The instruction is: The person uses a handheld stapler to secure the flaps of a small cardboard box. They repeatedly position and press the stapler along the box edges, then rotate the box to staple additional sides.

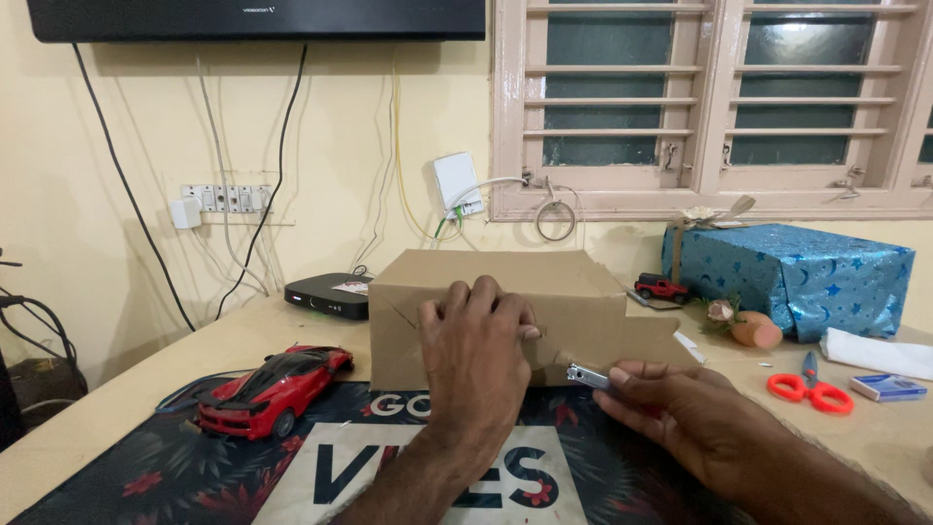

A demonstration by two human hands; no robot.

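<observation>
A brown cardboard box [486, 277] stands on the table in front of me, its near side partly cut, with a flap sticking out to the right. My left hand [476, 355] lies flat against the box's front face, fingers curled over it. My right hand [685, 418] grips a small utility knife [588, 376] whose metal tip touches the lower edge of the box. A red toy sports car [272, 389] sits on the dark printed mat [175, 467] to the left.
A box wrapped in blue starry paper [797, 277] stands at the back right, with a small red toy jeep [661, 288] beside it. Red-handled scissors [812, 389], a small blue box [889, 388] and a black set-top box [328, 294] also lie on the table.
</observation>
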